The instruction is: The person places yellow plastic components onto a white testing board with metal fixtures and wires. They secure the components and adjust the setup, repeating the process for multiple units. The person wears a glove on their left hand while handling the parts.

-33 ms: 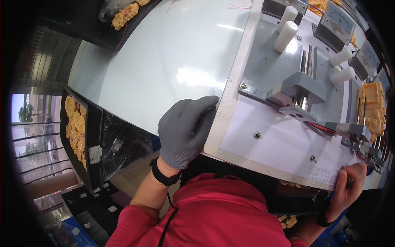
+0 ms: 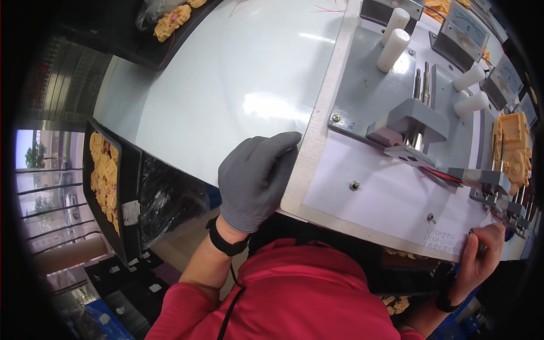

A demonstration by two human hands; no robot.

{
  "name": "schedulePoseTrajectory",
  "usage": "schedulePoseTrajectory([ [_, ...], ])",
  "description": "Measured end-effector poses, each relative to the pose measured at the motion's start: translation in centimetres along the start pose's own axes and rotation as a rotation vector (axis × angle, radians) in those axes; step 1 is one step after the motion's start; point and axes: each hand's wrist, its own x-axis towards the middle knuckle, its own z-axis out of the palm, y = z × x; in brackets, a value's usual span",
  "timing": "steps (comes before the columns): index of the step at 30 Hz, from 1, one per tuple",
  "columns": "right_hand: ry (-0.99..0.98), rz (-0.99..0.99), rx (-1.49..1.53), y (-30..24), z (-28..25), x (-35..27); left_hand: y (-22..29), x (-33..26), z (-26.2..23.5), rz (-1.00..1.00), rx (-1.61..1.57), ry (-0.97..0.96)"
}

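My left hand [image 2: 255,178], in a grey glove, is closed in a loose fist at the white table's near edge, against the left side of a test fixture board [image 2: 340,187]. Its curled fingers are mostly hidden. My bare right hand [image 2: 481,252] is closed at the board's near right edge, fingers bent around a small dark thing I cannot make out. In line with it, two toggle switches [image 2: 354,186] [image 2: 431,218] stand on the board's white sheet. Behind them is a grey clamp block [image 2: 411,127] with metal pins and red wires.
White posts [image 2: 393,50] and panel meters [image 2: 466,28] stand farther back on the board. An orange-yellow plastic part [image 2: 513,147] sits at the far right. Similar parts fill a black tray [image 2: 122,187] at the left; another dark tray [image 2: 187,37] stands on the white table [image 2: 226,85].
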Motion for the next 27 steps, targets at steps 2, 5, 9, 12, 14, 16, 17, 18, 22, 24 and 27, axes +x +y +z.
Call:
schedulePoseTrajectory([
  [2, -0.004, -0.018, 0.001, 0.1, 0.2, 0.1, -0.1, -0.3, 0.0, -0.004, 0.0, 0.016],
  [5, -0.001, -0.008, -0.014, 0.2, 0.1, 0.0, -0.1, -0.2, -0.1, -0.005, -0.002, 0.012],
  [9, -0.011, -0.005, -0.025, -0.2, -0.1, 0.1, 0.1, 0.0, -0.1, -0.016, 0.0, 0.002],
  [12, -0.026, -0.005, -0.019, -0.2, -0.2, 0.2, -0.1, -0.2, 0.1, -0.016, 0.002, 0.015],
  [14, -0.028, -0.002, -0.007, -0.1, -0.2, 0.2, -0.1, -0.4, 0.0, -0.028, 0.003, 0.011],
  [16, -0.005, 0.033, -0.015, -0.3, -0.1, 0.2, -0.1, -0.4, 0.0, -0.021, -0.003, 0.016],
  [17, 0.006, 0.051, -0.019, -0.3, -0.1, 0.1, -0.1, -0.4, 0.0, -0.018, -0.007, 0.018],
  [18, 0.012, 0.046, -0.027, -0.4, -0.1, 0.1, 0.0, -0.3, 0.0, -0.024, -0.002, 0.012],
  [22, 0.01, 0.049, -0.022, -0.8, 0.0, 0.3, 0.1, -0.4, -0.2, -0.035, -0.034, -0.005],
  [24, 0.006, 0.016, -0.024, -1.0, 0.3, 0.7, 0.1, -0.5, -0.4, -0.037, -0.035, -0.01],
  [27, 0.006, 0.05, 0.026, -1.4, 0.2, 0.8, 0.2, -0.4, -0.1, -0.056, -0.052, -0.006],
])
